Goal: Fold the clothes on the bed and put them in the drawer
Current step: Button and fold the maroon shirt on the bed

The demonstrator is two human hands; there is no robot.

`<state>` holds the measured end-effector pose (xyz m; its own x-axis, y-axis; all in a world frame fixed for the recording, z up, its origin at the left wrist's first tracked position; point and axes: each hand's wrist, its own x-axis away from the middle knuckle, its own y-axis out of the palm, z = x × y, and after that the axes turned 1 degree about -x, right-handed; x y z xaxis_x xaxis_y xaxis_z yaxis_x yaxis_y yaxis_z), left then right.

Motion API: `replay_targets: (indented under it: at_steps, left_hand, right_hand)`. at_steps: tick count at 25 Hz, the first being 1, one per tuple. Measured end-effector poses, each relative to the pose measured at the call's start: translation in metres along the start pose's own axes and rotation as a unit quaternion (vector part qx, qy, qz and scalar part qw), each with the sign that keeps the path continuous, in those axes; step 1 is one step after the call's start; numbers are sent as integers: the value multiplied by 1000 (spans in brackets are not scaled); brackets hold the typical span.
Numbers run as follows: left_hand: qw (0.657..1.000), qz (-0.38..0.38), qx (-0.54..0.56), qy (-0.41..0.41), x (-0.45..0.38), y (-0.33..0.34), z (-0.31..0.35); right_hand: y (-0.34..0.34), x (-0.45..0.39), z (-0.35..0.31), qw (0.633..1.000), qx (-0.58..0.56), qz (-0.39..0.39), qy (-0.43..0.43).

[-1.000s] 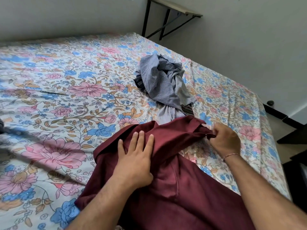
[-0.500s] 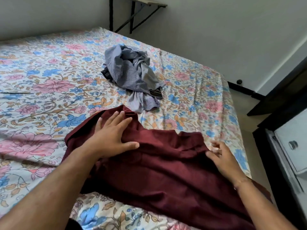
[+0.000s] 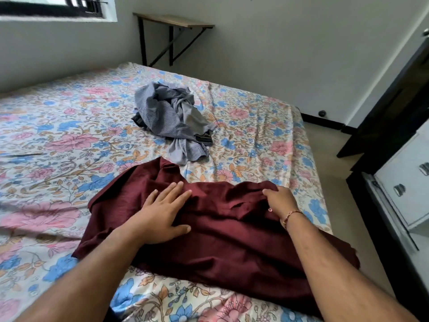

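Lower centre: limp, light maroon cloth garment (image 3: 216, 219) on floral-sheeted bed (image 3: 58, 140). Left hand (image 3: 162, 212) flat, pressing. Right hand (image 3: 278, 201) pinching edge; best hold likely hems.

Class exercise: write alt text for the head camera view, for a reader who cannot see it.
Two hands spread a maroon garment on a floral bed: left hand flat, right hand gripping its edge. Grey clothes lie crumpled beyond.

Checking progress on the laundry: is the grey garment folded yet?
Not folded. The grey garment lies crumpled in a heap on the bed, beyond the maroon garment.
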<state>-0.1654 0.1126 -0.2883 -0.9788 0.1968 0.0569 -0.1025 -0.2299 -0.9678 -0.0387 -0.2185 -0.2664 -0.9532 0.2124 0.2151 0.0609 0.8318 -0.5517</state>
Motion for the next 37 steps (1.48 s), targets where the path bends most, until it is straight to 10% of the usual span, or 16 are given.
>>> replay_targets:
  at_steps: [8, 16, 19, 23, 28, 37]
  left_hand:
    - [992, 115, -51, 25, -16, 16, -1]
    - [994, -52, -93, -34, -9, 12, 12]
    - [994, 19, -111, 4, -5, 9, 49]
    - [989, 53, -39, 130, -14, 17, 176]
    - [977, -49, -29, 204, -35, 79, 328]
    - [990, -39, -16, 137, -30, 131, 361]
  right_hand:
    - [-125, 40, 67, 963, -233, -78, 111]
    - [-145, 43, 175, 994, 68, 82, 19]
    - [-141, 46, 184, 991, 30, 124, 29]
    - [-141, 40, 188, 983, -152, 29, 97]
    - [-160, 45, 186, 996, -75, 38, 41]
    - [-177, 52, 175, 979, -140, -141, 42]
